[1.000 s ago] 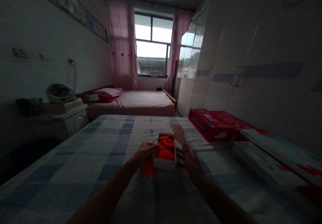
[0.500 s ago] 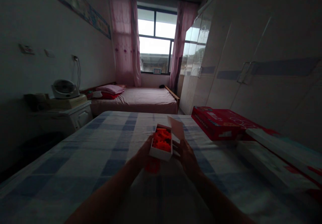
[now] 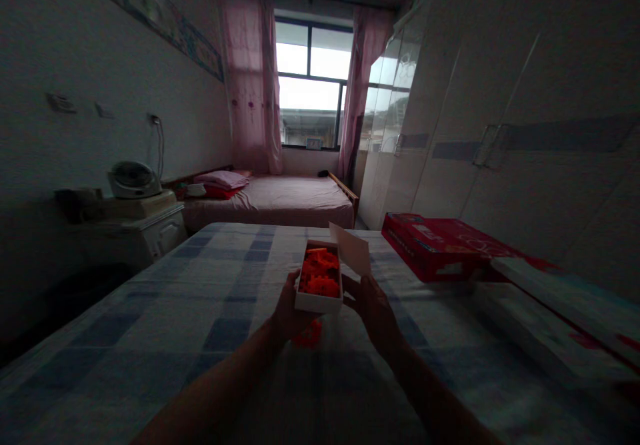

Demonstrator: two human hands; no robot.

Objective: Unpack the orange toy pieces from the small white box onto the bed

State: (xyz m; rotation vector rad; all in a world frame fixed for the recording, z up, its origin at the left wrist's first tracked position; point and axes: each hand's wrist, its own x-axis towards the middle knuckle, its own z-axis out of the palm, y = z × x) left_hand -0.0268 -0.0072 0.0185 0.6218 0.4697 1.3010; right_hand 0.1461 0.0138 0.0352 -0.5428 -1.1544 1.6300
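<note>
A small white box (image 3: 318, 302) filled with orange-red pieces (image 3: 320, 275) is held above the checked bedspread (image 3: 200, 298). My left hand (image 3: 289, 312) wraps the box's left side from below. On its right side, my right hand (image 3: 373, 305) grips it beneath the open lid flap (image 3: 351, 250). A few orange pieces (image 3: 309, 335) lie on the spread under the box.
A red flat carton (image 3: 435, 245) lies on the bed's right part, with long white boxes (image 3: 540, 318) nearer. White wardrobes line the right wall. A second bed with pink cover (image 3: 280, 198) stands under the window. A cabinet with a small fan (image 3: 134, 180) is left.
Both hands have lifted the box off the bedspread and brought it a little closer. The loose orange pieces stayed on the spread.
</note>
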